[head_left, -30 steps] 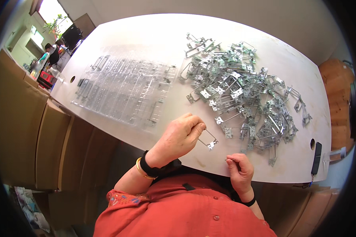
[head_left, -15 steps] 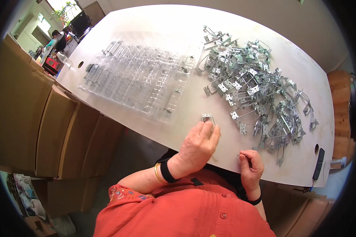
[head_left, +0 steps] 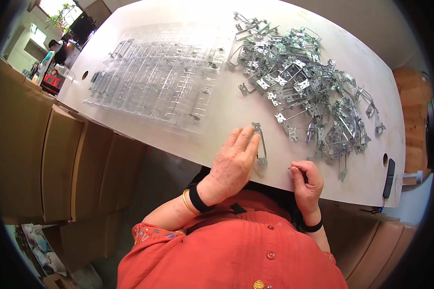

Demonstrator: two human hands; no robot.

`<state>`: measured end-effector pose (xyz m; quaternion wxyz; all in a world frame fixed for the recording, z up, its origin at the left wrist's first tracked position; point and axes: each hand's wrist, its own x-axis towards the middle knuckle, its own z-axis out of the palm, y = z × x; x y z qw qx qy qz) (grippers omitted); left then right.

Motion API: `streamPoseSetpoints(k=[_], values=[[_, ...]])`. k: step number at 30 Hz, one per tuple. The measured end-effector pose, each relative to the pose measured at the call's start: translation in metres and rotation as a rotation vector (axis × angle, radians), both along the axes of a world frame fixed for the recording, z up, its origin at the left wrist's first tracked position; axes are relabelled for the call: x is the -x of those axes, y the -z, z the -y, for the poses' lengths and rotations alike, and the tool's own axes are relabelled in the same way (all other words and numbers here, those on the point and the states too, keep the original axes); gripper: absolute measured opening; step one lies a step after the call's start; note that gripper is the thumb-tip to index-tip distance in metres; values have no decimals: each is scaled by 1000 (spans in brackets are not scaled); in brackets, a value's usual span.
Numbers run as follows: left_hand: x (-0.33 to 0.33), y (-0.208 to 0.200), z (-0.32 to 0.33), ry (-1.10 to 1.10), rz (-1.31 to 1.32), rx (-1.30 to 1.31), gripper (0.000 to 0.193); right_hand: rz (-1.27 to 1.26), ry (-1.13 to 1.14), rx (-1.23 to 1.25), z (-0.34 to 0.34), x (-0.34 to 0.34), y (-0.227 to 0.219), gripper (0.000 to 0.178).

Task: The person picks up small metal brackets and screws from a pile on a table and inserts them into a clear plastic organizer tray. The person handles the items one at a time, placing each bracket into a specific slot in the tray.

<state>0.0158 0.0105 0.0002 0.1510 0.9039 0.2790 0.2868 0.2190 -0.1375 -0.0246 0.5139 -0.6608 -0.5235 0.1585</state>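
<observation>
My left hand (head_left: 232, 161) is over the near part of the white table with its fingers stretched out. Right beside its fingertips lies a single metal wire bracket (head_left: 263, 148), a thin rod with a plate at each end. I cannot tell whether the fingers still touch it. Near the table's front edge, my right hand (head_left: 307, 182) is closed, thumb against the bent forefinger. A tiny dark tip sticks out of that pinch, too small to name. Beyond both hands spreads a tangled heap of similar metal brackets (head_left: 299, 86).
Clear plastic trays (head_left: 140, 111) with metal parts in their slots lie on the left of the white table (head_left: 212, 139). A black bar-shaped device (head_left: 389, 178) lies at the right edge. Cardboard boxes (head_left: 62, 164) stand at the left; a person (head_left: 58, 52) is far back.
My left fingers have gone from bent around the bracket to stretched out, and the bracket now lies beside them. My right hand keeps its pinch. The whole view has shifted slightly.
</observation>
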Motion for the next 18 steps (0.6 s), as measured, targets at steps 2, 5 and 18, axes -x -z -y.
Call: streamPoseSetpoints(k=[2,5,18], values=[[1,-1,-3,-14,-11,41,52,-15,1,6,1,0,0,9],[3,1,-5,39,-37,12,55,-33,-6,0,1,0,1,9],[-1,5,5,-15,22,-12,45,-17,2,15,2,-1,0,10]])
